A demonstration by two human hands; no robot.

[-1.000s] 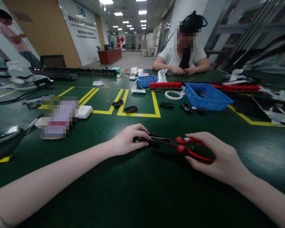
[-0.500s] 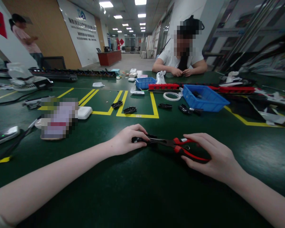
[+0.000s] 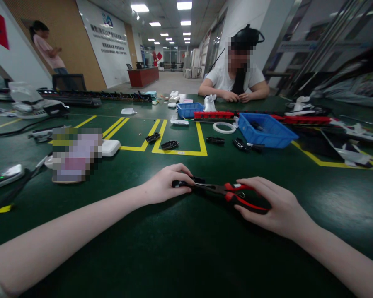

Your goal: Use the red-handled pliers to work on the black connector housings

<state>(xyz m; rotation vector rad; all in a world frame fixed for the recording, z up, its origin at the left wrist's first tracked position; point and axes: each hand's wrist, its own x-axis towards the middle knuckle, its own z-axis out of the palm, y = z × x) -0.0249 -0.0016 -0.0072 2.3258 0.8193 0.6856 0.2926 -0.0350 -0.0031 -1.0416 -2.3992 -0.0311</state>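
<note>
My left hand (image 3: 166, 184) rests on the green table (image 3: 186, 248) with its fingers pinched on a small black plastic part (image 3: 182, 183). My right hand (image 3: 275, 207) is wrapped round the red and black handles of a pair of long-nose pliers (image 3: 228, 192). The pliers lie low over the table and their dark jaws reach left to the black part under my left fingers.
Several small black parts (image 3: 169, 144) lie by yellow floor-tape lines (image 3: 202, 136). Two blue bins (image 3: 265, 130) and a white tape ring (image 3: 224, 127) sit further back. A person (image 3: 236, 78) works across the table; another stands at the far left. A white box (image 3: 110, 147) lies left.
Both hands and the pliers hold nearly the same pose. The view has shifted slightly, and the standing person at the far left has moved rightward.
</note>
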